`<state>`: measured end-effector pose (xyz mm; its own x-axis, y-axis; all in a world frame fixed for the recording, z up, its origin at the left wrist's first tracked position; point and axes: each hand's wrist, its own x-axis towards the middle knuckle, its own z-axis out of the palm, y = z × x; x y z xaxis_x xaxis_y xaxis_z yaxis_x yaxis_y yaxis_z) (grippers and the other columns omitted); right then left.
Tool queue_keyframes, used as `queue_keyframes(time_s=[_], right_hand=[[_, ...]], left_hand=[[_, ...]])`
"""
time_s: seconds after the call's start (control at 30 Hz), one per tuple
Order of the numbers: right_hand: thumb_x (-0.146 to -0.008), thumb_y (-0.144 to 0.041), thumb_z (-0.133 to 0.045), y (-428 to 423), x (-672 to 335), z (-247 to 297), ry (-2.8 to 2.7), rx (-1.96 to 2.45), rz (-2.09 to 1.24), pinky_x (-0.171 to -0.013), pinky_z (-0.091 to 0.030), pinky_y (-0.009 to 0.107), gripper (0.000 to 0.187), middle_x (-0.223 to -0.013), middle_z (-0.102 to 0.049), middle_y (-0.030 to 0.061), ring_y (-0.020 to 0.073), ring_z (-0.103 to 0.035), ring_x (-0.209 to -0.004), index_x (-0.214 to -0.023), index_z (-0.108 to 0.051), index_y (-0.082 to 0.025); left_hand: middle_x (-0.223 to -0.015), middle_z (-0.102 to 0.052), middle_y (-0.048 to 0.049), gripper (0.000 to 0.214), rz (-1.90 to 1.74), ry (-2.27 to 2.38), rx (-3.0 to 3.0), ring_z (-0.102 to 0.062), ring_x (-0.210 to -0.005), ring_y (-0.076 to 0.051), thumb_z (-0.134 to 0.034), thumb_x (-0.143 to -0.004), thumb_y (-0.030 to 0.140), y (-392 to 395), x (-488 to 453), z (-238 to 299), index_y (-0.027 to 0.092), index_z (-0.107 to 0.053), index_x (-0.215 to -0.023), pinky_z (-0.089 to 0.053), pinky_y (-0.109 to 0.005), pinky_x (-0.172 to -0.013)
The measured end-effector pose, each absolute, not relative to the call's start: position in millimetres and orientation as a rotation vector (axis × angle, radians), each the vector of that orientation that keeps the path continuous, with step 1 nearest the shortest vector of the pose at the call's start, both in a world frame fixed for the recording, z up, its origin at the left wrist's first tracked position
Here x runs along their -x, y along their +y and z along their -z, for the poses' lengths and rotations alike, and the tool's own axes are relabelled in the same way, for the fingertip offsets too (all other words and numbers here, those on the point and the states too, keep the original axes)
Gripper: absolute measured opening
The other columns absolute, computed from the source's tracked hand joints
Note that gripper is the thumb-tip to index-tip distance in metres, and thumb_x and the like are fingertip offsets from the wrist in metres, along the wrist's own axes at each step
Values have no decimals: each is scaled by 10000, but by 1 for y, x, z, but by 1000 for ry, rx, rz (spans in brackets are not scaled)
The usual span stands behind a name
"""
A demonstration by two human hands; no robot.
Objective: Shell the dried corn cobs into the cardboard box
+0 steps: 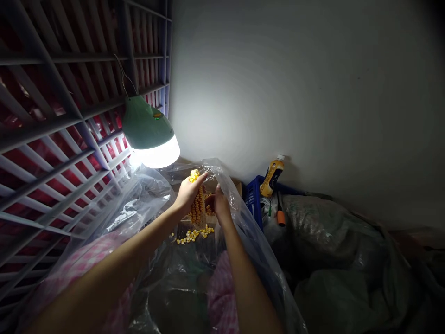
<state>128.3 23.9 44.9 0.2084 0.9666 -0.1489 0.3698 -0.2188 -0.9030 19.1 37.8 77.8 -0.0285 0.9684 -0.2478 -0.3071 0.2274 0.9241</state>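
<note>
My left hand [189, 191] is closed around an upright corn cob [197, 208], its thumb stretched toward the upper right. Yellow kernels cover part of the cob, while a paler strip along its lower right looks bare. Close beside it, my right hand [219, 204] has its thumb up and its fingers curled over more kernel-covered corn [209, 211]; whether this is a second cob is hard to tell. Loose corn kernels [193, 235] lie below both hands in a clear plastic bag [239, 211], which spreads open around my forearms.
A lit green lamp [148, 123] hangs by a wire from a slatted plastic crate [83, 120] at left. Right of the bag stand a blue basket [256, 199], a tilted yellow drink bottle [271, 177] and an orange-ended tool [280, 218]. Dark sacks [327, 232] fill the right; a pale wall [295, 83] rises behind.
</note>
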Motion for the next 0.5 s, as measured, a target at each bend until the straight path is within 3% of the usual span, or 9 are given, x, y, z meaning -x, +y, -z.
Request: queue_keyframes(time_s=[0.2, 0.5], right_hand=[[-843, -592, -155, 7, -107, -63, -1352, 1750, -889, -611, -422, 324, 692, -703, -671, 110, 234, -622, -682, -709, -688, -172], [-887, -482, -170, -1, -90, -47, -1311, 1709, -764, -538, -370, 283, 615, -644, -656, 92, 204, -599, -625, -654, -648, -173]], left_hand=[[-567, -454, 47, 359, -1325, 1208, -833, -418, -503, -85, -618, -647, 483, 30, -26, -75, 187, -415, -651, -367, -206, -482], [-569, -423, 57, 183, -1312, 1261, -931, -399, -525, -79, -563, -643, 287, 30, -24, -65, 185, -412, -629, -340, -193, -490]])
